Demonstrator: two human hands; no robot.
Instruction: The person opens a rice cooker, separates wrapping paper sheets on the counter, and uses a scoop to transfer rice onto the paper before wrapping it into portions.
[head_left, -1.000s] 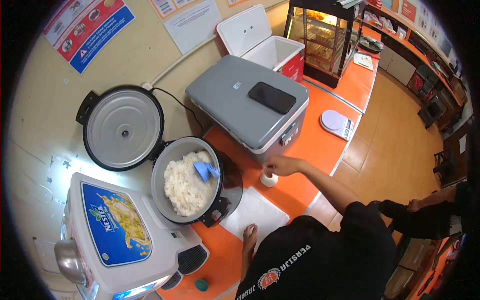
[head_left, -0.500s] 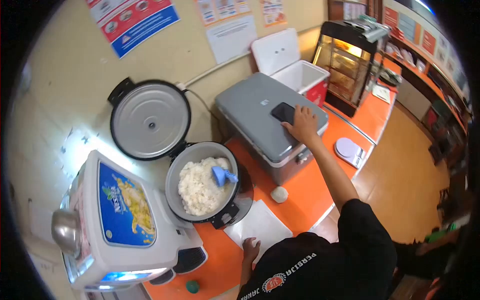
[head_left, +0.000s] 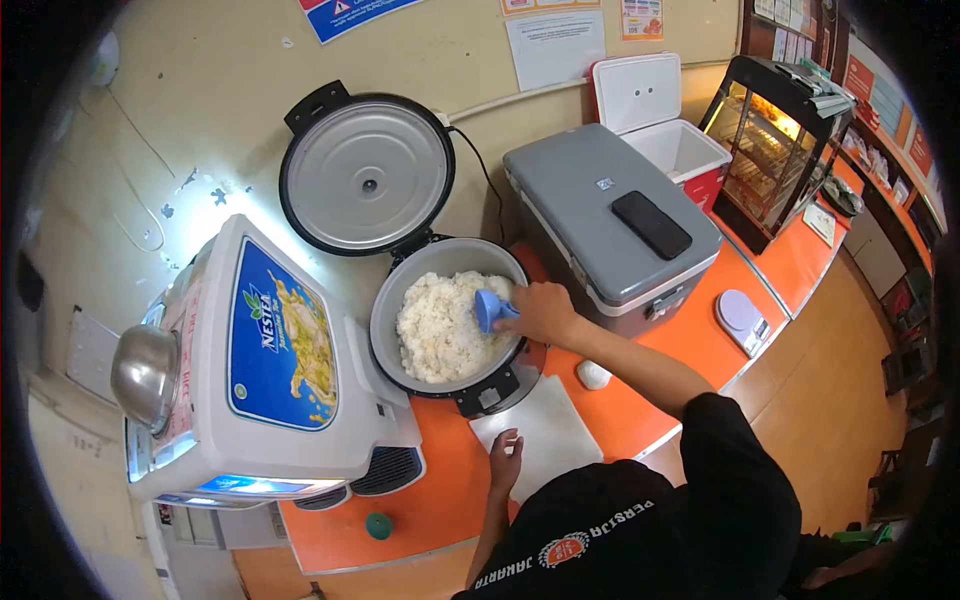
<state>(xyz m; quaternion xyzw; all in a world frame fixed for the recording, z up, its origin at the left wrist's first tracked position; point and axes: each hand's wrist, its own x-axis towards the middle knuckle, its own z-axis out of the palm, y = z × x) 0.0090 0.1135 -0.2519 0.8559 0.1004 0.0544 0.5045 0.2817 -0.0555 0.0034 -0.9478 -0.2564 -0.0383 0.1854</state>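
My right hand (head_left: 546, 313) is closed round the handle of a blue rice scoop (head_left: 488, 308). The scoop's bowl rests at the right side of the cooked white rice (head_left: 445, 325), inside the open rice cooker (head_left: 388, 345). Below the cooker, my left hand (head_left: 505, 462) is by the left edge of the white paper sheets (head_left: 555, 430), fingers slightly bent and apart, with nothing visible in them. A small white round bundle (head_left: 593, 375) sits to the right of the paper. A black phone (head_left: 652, 225) lies on the grey cooler box (head_left: 570, 175).
The cooker's raised lid (head_left: 365, 180) leans toward the wall. A white Nestea drink dispenser (head_left: 290, 340) stands at left, with a green round object (head_left: 379, 526) on the orange counter (head_left: 440, 510). Farther right are a scale (head_left: 740, 315), a red-and-white cooler (head_left: 690, 150) and a lit display warmer (head_left: 765, 150).
My right hand has left the phone on the grey cooler, moved left to the cooker and taken hold of the scoop. My left hand stays by the paper. The view has shifted.
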